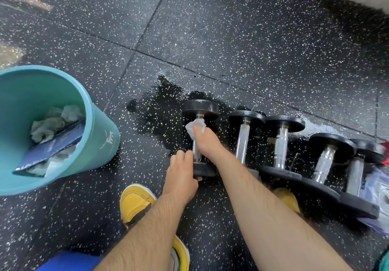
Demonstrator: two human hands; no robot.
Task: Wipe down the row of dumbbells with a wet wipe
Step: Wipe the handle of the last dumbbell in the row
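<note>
Now my right hand (207, 142) is curled round the shiny bar of the first dumbbell (200, 107), pinching a white wet wipe (194, 128) against it near the far end. My left hand (182, 173) grips the near end of that same dumbbell. It lies on the wet black floor (160, 110) at the left of the row, just beside four more dumbbells (282, 142).

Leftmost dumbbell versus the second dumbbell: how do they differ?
Both hands hold the leftmost dumbbell, left hand at its near head, right hand with the wet wipe on its handle; the second dumbbell is untouched. The leftmost dumbbell's handle is mostly covered; the second dumbbell's is bare. Both have black heads, silver handles.
</note>
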